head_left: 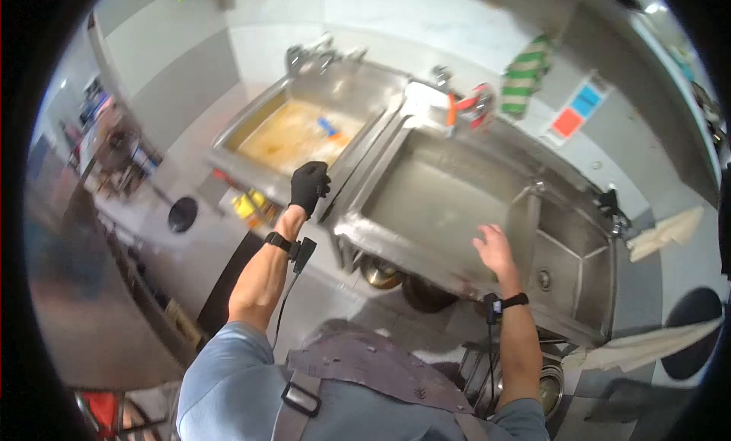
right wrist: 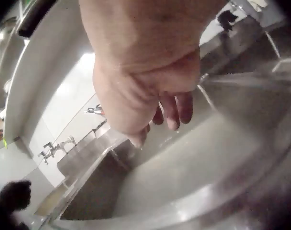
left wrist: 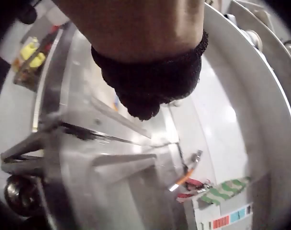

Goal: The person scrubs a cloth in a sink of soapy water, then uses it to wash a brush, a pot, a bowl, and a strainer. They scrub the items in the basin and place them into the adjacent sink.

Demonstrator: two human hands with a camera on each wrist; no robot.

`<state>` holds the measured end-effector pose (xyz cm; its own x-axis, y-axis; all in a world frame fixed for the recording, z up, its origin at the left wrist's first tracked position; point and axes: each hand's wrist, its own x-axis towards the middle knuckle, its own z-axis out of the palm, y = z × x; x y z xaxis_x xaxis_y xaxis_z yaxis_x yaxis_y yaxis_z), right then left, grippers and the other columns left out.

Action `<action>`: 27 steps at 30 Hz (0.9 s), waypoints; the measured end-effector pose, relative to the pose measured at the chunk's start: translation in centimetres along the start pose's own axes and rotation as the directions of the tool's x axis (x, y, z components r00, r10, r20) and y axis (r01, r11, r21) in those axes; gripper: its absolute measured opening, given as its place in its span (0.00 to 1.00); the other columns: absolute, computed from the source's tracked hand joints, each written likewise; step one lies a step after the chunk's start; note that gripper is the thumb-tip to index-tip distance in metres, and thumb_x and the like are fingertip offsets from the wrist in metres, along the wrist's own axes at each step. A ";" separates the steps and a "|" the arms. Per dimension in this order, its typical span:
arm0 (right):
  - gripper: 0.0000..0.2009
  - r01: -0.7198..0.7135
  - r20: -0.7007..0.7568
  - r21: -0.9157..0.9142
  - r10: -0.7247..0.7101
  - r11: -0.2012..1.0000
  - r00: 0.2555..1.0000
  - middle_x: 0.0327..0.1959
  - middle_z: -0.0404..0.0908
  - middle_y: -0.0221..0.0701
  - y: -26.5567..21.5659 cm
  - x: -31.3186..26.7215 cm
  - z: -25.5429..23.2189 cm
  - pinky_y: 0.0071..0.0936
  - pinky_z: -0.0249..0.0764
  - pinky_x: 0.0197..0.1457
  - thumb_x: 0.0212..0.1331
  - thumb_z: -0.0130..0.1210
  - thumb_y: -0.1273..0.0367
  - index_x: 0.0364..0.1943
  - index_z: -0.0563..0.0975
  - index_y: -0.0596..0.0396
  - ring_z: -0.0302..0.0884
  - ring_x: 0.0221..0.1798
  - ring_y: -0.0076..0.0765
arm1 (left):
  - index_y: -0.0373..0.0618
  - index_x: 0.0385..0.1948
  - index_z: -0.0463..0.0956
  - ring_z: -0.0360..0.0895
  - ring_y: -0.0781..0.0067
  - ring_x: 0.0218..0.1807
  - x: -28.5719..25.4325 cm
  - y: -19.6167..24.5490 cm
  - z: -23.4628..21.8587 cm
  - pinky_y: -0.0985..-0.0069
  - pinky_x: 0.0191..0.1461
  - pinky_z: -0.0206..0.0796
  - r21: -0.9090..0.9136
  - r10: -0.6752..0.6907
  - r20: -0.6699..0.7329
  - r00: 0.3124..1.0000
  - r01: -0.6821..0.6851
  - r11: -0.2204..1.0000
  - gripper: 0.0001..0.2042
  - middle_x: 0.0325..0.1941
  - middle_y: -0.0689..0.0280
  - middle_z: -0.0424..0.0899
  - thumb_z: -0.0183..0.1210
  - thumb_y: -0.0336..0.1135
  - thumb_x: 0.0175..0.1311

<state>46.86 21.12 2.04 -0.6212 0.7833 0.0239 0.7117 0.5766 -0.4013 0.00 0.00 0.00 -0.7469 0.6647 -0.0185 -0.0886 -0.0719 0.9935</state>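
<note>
In the head view, my gloved left hand [head_left: 310, 185] is at the centre, fingers curled in, near the front right corner of the left basin [head_left: 236, 132], which holds brownish water. My bare right hand [head_left: 496, 250], right of centre, hovers at the front of the middle basin [head_left: 365, 231], fingers loosely bent. The cloudy water [head_left: 449, 201] fills that basin behind my hands; the right basin [head_left: 562, 254] lies beyond my right hand. A wide gap separates my two hands.

In the left wrist view, my gloved fingers are bunched at top centre, apart from the metal edges; I cannot tell whether they pinch anything. The striped cloth [left wrist: 224, 191] is at lower right.

In the right wrist view, my fingers hang slightly spread, gripping nothing, with the water below them and the basin's front edge curving across the lower right.
</note>
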 end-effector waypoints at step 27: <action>0.24 0.550 0.307 0.030 -0.531 0.835 0.790 0.57 0.78 0.49 -43.1 29.0 20.4 0.43 0.71 0.63 0.60 0.59 0.59 0.57 0.77 0.59 0.76 0.60 0.52 | 0.45 0.36 0.83 0.81 0.48 0.45 -1.2 -19.1 -49.4 0.60 0.50 0.73 0.820 0.088 -0.112 0.990 0.042 0.571 0.09 0.43 0.52 0.85 0.59 0.35 0.57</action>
<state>-8.51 14.21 1.40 -0.9693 0.2409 -0.0491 0.2427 0.9052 -0.3489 -29.96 -36.14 -24.53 -0.8206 0.5687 0.0561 0.4585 0.5965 0.6588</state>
